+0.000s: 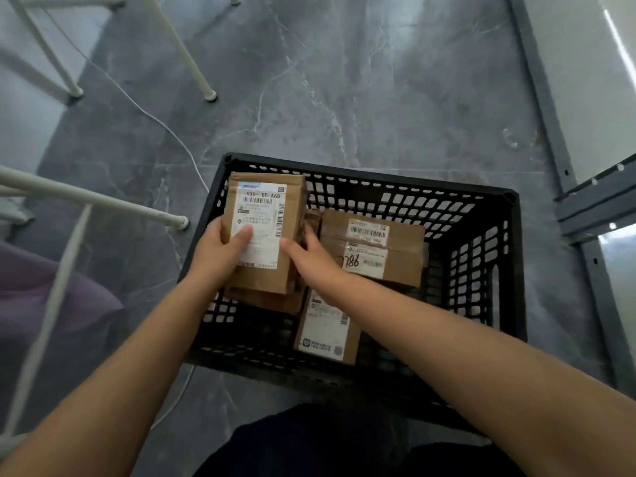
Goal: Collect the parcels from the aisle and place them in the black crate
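A black lattice crate (481,263) stands on the grey marble floor in front of me. Both hands hold a brown cardboard parcel (266,201) with a white shipping label over the crate's left side. My left hand (220,249) grips its left edge, thumb on the label. My right hand (309,256) holds its right edge. Under it lies another brown parcel (265,301), mostly hidden. A wider parcel marked 786 (375,246) lies at the right, and a labelled parcel (327,332) lies near the crate's front.
White metal chair or table legs (192,60) stand at the left and back left, with a white cable (165,127) trailing across the floor. A grey metal shelf frame (547,108) runs along the right. My dark-trousered legs (344,442) are just behind the crate.
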{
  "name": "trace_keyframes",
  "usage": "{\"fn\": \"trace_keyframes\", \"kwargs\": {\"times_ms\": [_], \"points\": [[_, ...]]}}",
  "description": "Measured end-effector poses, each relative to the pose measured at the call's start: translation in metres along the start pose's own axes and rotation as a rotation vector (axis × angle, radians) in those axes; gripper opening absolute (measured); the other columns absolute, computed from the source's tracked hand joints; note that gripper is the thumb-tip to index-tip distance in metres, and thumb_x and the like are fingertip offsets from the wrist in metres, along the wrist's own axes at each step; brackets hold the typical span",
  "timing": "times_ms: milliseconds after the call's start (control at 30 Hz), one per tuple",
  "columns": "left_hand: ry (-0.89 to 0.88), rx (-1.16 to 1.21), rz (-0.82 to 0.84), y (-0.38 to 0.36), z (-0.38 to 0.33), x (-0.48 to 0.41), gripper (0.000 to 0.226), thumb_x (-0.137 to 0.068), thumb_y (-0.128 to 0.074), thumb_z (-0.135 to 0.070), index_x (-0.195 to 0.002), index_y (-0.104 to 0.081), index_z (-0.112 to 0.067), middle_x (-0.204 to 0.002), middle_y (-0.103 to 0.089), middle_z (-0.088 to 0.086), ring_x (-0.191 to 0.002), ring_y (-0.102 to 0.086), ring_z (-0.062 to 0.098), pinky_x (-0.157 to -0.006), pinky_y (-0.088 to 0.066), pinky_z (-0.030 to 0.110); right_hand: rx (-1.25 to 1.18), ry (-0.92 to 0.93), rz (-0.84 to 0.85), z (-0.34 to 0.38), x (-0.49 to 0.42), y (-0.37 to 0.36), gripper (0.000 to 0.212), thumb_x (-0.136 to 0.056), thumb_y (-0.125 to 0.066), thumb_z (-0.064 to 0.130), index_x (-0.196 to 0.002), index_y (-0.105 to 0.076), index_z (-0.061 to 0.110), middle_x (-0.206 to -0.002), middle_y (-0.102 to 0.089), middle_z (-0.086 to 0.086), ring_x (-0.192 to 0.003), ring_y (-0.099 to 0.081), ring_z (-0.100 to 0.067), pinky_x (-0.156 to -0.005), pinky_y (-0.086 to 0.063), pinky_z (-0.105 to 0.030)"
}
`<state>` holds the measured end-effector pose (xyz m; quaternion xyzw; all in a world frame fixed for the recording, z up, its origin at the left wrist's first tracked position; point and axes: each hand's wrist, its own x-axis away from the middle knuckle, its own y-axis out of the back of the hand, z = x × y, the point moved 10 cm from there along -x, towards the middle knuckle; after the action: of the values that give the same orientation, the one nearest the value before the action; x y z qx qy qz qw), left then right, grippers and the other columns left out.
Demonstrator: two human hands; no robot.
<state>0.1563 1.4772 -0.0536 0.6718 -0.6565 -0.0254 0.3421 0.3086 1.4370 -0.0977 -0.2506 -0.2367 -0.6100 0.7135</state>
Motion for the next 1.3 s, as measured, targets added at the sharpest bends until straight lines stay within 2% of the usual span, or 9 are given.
{"fn": "trace_keyframes", "kwargs": {"times_ms": [100, 233, 400, 633, 733, 833, 1000, 1133, 1300], "points": [[-0.082, -0.094, -0.059, 0.000, -0.007, 0.001, 0.043, -0.093, -0.054, -0.035, -0.133, -0.045, -0.022, -0.124, -0.058, -0.003, -0.108, -0.057, 0.015, -0.085, -0.047, 0.030, -0.020, -0.011, -0.033, -0.001, -0.005, -0.003, 0.062, -0.094, -0.046, 0.040, -0.147, -0.016, 0.034, -0.141, -0.047, 0.004, -0.122, -0.052, -0.024, -0.103, -0.043, -0.042], [-0.328, -0.391, -0.215, -0.003, -0.032, 0.012, 0.049, -0.095, -0.051, -0.021, -0.141, -0.038, -0.012, -0.145, -0.042, 0.005, -0.132, -0.040, 0.019, -0.102, -0.031, 0.026, -0.066, -0.052, -0.103, -0.012, -0.008, 0.002, 0.062, -0.088, -0.050, 0.047, -0.144, -0.026, 0.033, -0.139, -0.050, 0.001, -0.120, -0.053, -0.024, -0.102, -0.045, -0.044], [-0.365, -0.433, -0.143, -0.011, -0.030, 0.001, 0.055, -0.096, -0.048, -0.018, -0.147, -0.028, -0.012, -0.155, -0.027, 0.006, -0.143, -0.023, 0.019, -0.113, -0.018, 0.028, -0.199, -0.129, -0.080, -0.024, -0.014, -0.013, 0.081, -0.072, -0.057, 0.056, -0.142, -0.018, 0.045, -0.139, -0.047, 0.004, -0.121, -0.051, -0.025, -0.101, -0.043, -0.049], [-0.448, -0.512, -0.096, -0.021, -0.032, 0.008, 0.044, -0.098, -0.042, -0.009, -0.141, -0.039, -0.006, -0.154, -0.029, 0.007, -0.146, -0.013, 0.018, -0.116, 0.003, 0.030, -0.229, -0.164, 0.059, -0.016, -0.009, -0.002, 0.061, -0.092, -0.051, 0.036, -0.146, -0.021, 0.036, -0.139, -0.044, 0.009, -0.128, -0.044, -0.020, -0.107, -0.036, -0.044], [-0.372, -0.541, -0.069, -0.024, -0.039, 0.011, 0.047, -0.097, -0.045, -0.014, -0.142, -0.037, -0.007, -0.155, -0.027, 0.006, -0.146, -0.015, 0.021, -0.118, -0.001, 0.034, -0.137, -0.158, 0.050, -0.011, 0.005, 0.027, 0.062, -0.092, -0.051, 0.039, -0.147, -0.022, 0.029, -0.145, -0.040, 0.005, -0.135, -0.036, -0.022, -0.110, -0.032, -0.040], [-0.258, -0.427, 0.008, -0.022, -0.069, 0.027, 0.048, -0.096, -0.049, -0.022, -0.141, -0.039, -0.012, -0.148, -0.039, 0.005, -0.139, -0.033, 0.021, -0.116, -0.026, 0.040, -0.095, -0.135, -0.035, 0.026, 0.045, 0.066, 0.054, -0.095, -0.049, 0.031, -0.145, -0.031, 0.022, -0.145, -0.040, -0.002, -0.131, -0.042, -0.022, -0.109, -0.036, -0.038], [-0.128, -0.049, 0.251, -0.007, -0.204, 0.088, 0.018, -0.094, -0.053, -0.022, -0.109, -0.059, -0.031, -0.115, -0.065, -0.006, -0.112, -0.060, 0.015, -0.100, -0.046, 0.035, -0.048, -0.006, -0.153, 0.162, 0.152, 0.115, 0.037, -0.095, -0.049, 0.027, -0.132, -0.046, 0.022, -0.130, -0.055, 0.001, -0.110, -0.058, -0.013, -0.098, -0.047, -0.033], [-0.227, 0.060, 0.397, 0.025, -0.363, 0.152, 0.018, -0.095, -0.054, -0.018, -0.101, -0.058, -0.035, -0.107, -0.067, -0.009, -0.107, -0.063, 0.017, -0.098, -0.047, 0.035, -0.140, 0.095, -0.260, 0.292, 0.263, 0.153, 0.025, -0.096, -0.047, 0.019, -0.120, -0.052, 0.022, -0.115, -0.061, 0.002, -0.099, -0.062, -0.015, -0.087, -0.049, -0.029], [-0.450, 0.125, 0.515, 0.085, -0.590, 0.249, 0.020, -0.094, -0.052, -0.007, -0.112, -0.059, -0.010, -0.098, -0.066, -0.003, -0.083, -0.064, 0.002, -0.071, -0.045, 0.004, -0.127, 0.288, -0.439, 0.469, 0.435, 0.206, 0.022, -0.096, -0.045, 0.009, -0.115, -0.052, 0.017, -0.100, -0.063, 0.002, -0.081, -0.061, -0.009, -0.070, -0.047, -0.018]]}}
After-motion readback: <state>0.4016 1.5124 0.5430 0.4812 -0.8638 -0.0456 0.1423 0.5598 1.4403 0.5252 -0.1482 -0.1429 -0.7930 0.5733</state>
